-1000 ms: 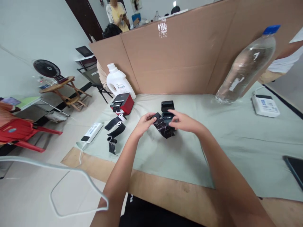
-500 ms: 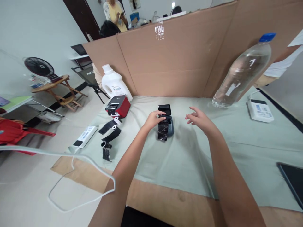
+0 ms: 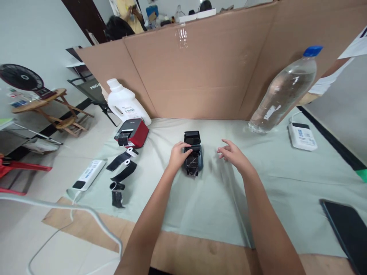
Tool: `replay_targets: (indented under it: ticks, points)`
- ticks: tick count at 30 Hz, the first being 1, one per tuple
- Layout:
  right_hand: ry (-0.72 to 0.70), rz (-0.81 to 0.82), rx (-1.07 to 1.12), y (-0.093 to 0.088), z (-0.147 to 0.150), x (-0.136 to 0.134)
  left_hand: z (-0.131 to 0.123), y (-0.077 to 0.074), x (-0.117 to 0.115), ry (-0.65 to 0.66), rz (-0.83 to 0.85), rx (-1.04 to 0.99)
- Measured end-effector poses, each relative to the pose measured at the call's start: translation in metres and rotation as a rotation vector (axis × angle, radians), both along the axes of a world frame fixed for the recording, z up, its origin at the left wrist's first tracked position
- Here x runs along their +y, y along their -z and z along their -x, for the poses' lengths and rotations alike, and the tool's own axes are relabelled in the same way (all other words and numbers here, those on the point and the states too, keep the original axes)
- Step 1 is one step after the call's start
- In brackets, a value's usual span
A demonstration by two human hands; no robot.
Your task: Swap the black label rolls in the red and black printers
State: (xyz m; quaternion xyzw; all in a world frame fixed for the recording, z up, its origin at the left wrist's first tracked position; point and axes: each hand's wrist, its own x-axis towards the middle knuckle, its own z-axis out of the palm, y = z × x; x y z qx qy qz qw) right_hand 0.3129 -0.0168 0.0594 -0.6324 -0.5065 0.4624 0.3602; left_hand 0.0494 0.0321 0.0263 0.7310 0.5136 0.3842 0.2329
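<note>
On the pale green cloth stands a small dark printer (image 3: 200, 157) with its black lid (image 3: 192, 137) raised. A black marbled strip (image 3: 192, 165) hangs out of its front. My left hand (image 3: 178, 156) pinches the black roll (image 3: 195, 149) at the printer's opening, thumb and fingertips on it. To the right of the printer, my right hand (image 3: 233, 153) hovers over the cloth with nothing in it, its fingers apart and partly bent.
Left are a red and black printer (image 3: 133, 133), a white jug (image 3: 127, 102), several black rolls (image 3: 126, 172) and a white power bank (image 3: 89, 175). Right are a water bottle (image 3: 283, 93), a white device (image 3: 302, 135) and a tablet (image 3: 346, 229). Cardboard (image 3: 197, 76) stands behind; a person (image 3: 132, 15) is beyond.
The view has shifted, so most things sit further left. The black roll now lies level in the printer's opening under my left fingers. My right hand stays raised and empty.
</note>
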Motion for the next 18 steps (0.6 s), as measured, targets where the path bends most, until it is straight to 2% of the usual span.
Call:
replay_targets:
  ticks: [3,6,10,13,18]
  points:
    - [-0.019,-0.017,-0.014,0.005,0.009,0.001,-0.006,0.000,-0.002,-0.083,0.011,0.140]
    - [-0.045,-0.068,-0.014,0.009,0.023,0.001,-0.011,0.006,-0.015,-0.123,0.021,0.041]
    - [-0.070,-0.211,-0.041,0.018,0.046,0.007,-0.011,0.020,-0.033,-0.052,0.124,-0.151]
    - [-0.073,-0.298,-0.026,0.028,0.064,0.021,-0.006,0.026,-0.036,0.009,0.171,-0.184]
    - [-0.074,-0.350,0.112,0.047,0.092,0.041,0.001,0.028,-0.035,0.018,0.173,-0.206]
